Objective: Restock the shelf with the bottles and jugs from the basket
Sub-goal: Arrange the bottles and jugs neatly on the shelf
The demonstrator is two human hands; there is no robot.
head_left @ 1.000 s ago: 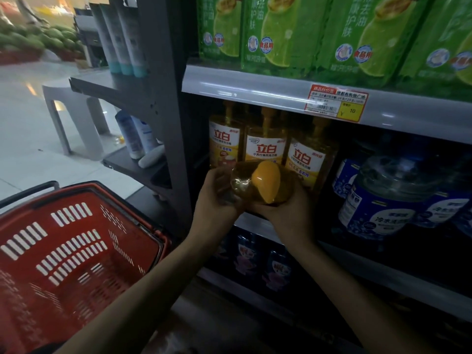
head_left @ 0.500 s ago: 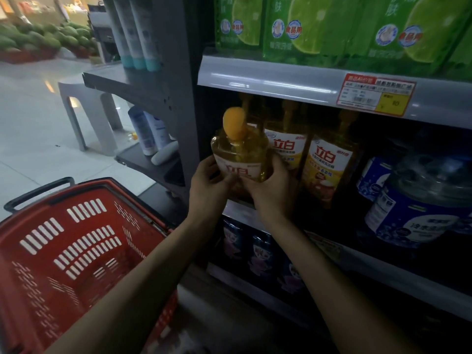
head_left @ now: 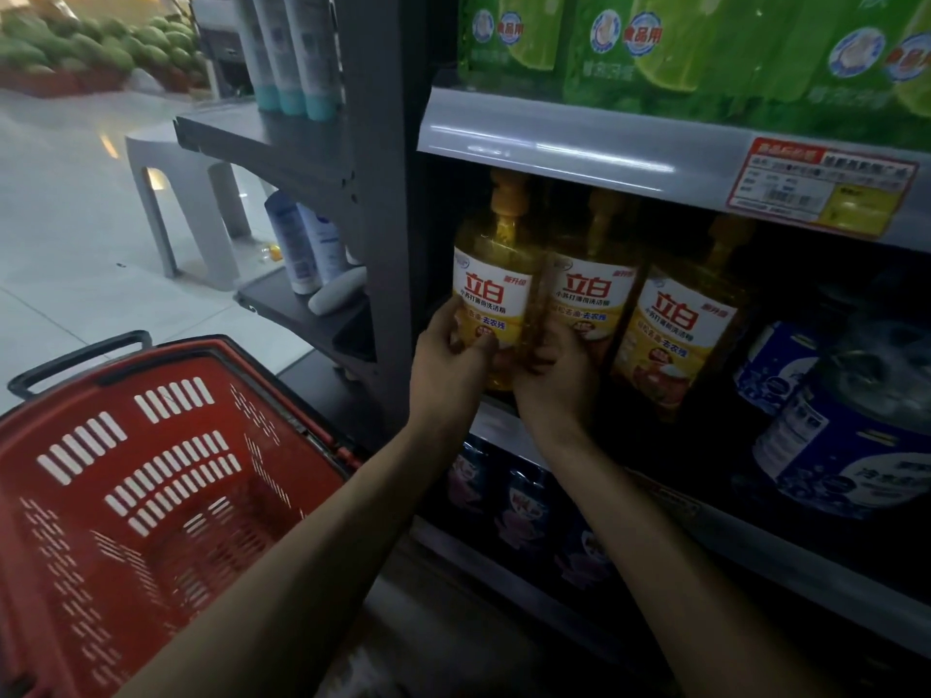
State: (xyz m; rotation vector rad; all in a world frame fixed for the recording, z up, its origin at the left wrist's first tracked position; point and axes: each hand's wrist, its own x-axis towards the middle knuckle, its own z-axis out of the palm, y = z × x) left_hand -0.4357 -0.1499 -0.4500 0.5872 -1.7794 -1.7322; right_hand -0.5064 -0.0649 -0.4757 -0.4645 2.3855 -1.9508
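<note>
A yellow detergent bottle (head_left: 496, 284) with an orange pump cap and a white-and-red label stands upright at the left end of the middle shelf (head_left: 544, 138). My left hand (head_left: 448, 360) grips its lower left side and my right hand (head_left: 559, 375) grips its lower right side. Two matching yellow bottles (head_left: 594, 289) (head_left: 685, 319) stand in a row to its right. The red basket (head_left: 166, 486) sits at the lower left, and the part of it I see holds nothing.
Blue-labelled jugs (head_left: 851, 425) fill the shelf's right part. Green refill pouches (head_left: 705, 42) line the shelf above, dark pouches (head_left: 519, 501) the one below. A grey upright post (head_left: 378, 193) borders the bay; a side rack holds tubes (head_left: 297, 47) and bottles (head_left: 302, 244). A grey stool (head_left: 176, 204) stands beyond.
The yellow bottle went from lying tilted in both hands to upright, then was pushed back and down onto the shelf beside the other two. Both hands slid to its lower part.
</note>
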